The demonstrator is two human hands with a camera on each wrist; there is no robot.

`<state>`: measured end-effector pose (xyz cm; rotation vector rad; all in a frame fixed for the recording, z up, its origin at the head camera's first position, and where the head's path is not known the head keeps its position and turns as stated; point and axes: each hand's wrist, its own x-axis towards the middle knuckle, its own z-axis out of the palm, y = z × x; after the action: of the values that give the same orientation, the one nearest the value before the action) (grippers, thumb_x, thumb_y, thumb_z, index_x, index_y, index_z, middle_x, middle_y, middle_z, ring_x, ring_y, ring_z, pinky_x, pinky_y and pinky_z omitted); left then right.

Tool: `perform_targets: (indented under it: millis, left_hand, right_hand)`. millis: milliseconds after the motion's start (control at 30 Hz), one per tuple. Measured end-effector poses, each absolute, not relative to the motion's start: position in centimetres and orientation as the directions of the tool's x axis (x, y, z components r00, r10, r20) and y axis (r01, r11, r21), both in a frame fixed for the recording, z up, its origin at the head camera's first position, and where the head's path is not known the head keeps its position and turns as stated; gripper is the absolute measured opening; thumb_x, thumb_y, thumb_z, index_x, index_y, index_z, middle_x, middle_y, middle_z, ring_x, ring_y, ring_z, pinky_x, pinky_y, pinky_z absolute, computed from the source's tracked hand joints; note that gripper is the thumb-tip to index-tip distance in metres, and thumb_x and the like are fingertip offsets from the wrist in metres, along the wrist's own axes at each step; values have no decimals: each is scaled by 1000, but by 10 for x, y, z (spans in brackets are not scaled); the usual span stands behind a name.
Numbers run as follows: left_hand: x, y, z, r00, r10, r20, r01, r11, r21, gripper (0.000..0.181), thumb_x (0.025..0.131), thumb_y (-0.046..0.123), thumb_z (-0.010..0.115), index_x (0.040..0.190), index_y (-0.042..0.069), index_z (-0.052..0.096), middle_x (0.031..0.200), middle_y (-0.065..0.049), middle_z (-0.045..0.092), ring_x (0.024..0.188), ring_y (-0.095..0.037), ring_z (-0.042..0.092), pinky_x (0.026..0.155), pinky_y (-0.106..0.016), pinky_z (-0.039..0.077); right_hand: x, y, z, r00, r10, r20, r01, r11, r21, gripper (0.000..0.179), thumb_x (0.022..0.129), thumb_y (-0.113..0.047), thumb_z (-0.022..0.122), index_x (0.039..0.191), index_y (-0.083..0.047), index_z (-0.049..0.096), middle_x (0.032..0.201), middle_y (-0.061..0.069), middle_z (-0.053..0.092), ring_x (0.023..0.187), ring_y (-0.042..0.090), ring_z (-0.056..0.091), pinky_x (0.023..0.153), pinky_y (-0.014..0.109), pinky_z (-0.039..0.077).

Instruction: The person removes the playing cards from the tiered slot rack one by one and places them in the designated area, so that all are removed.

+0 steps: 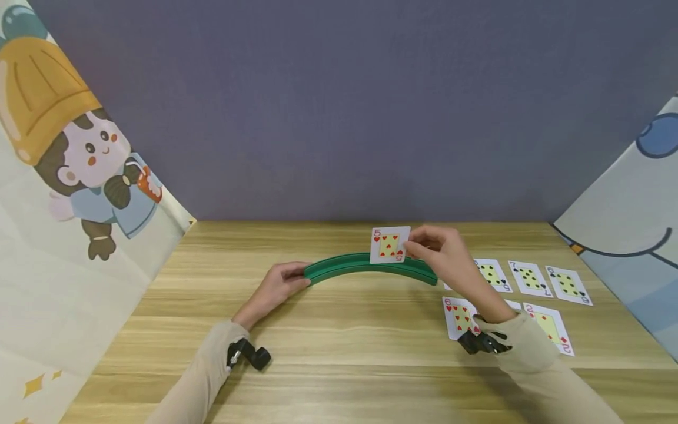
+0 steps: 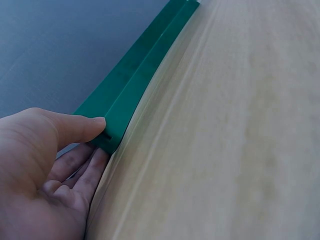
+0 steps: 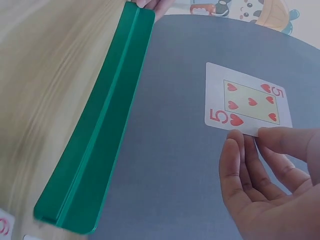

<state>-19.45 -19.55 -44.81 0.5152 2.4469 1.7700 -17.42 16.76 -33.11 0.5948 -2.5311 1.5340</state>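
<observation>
The table (image 1: 339, 341) was pale wood with a smooth, lightly sheened grain. The curved card holder (image 1: 365, 266) looked like smooth green plastic, matt with a faint gloss. The five of hearts (image 3: 247, 100) was glossy coated paper. The backdrop (image 1: 344, 106) looked matt grey cloth.

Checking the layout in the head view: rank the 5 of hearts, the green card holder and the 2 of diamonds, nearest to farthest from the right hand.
1. 5 of hearts, pinched in the right hand.
2. Green card holder, just below-left.
3. 2 of diamonds, lower right on the table.
</observation>
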Motion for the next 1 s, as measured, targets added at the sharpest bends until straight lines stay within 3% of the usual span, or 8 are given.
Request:
perform_targets:
  millis: [667, 1000]
  left_hand:
    - [-194, -197, -450, -931, 337, 144, 246, 286, 926, 39, 94, 8, 68, 133, 0, 62, 123, -20, 66, 109, -31, 66, 86, -27, 56]
    - [-191, -200, -450, -933, 340, 119, 224, 290, 931, 40, 93, 7, 69, 132, 0, 62, 123, -22, 65, 110, -33, 65, 87, -26, 55]
  right_hand:
    - [-134, 233, -350, -949, -159, 273, -315, 549, -774, 19, 98, -26, 65, 105, -9, 71, 100, 8, 71, 88, 8, 68, 73, 19, 54]
    - [-109, 270, -363, -961, -55, 270, -255, 551, -795, 20, 97, -20, 68, 105, -2, 70, 91, 2, 74, 83, 4, 69, 73, 13, 52]
